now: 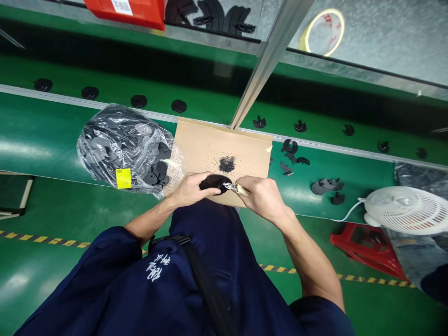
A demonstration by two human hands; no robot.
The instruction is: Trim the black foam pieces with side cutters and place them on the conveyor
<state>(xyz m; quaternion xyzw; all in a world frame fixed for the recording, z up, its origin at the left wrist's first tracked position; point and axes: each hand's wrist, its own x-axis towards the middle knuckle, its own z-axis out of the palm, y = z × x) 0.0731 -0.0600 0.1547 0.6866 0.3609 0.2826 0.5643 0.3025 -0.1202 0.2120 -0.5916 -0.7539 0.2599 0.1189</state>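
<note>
My left hand [189, 189] is closed on the edge of a black round plastic part [214, 183], thumb across its face. In my right hand [263, 197] are small metal-jawed cutting pliers [231, 186] with a pale handle. Their tip meets the right edge of the part; whether the jaws are closed is too small to tell. Both hands are over the near edge of a cardboard sheet [196, 140]. A small heap of black plastic scraps [227, 163] lies on the cardboard just beyond the part.
Left stands a clear plastic bag [108, 140] of black discs with a yellow label [123, 178]. Black parts [139, 101] line the green belt behind a metal post [257, 77]. Loose black pieces [290, 146] and a white fan [408, 210] are right. Tape [305, 39] lies on the shelf.
</note>
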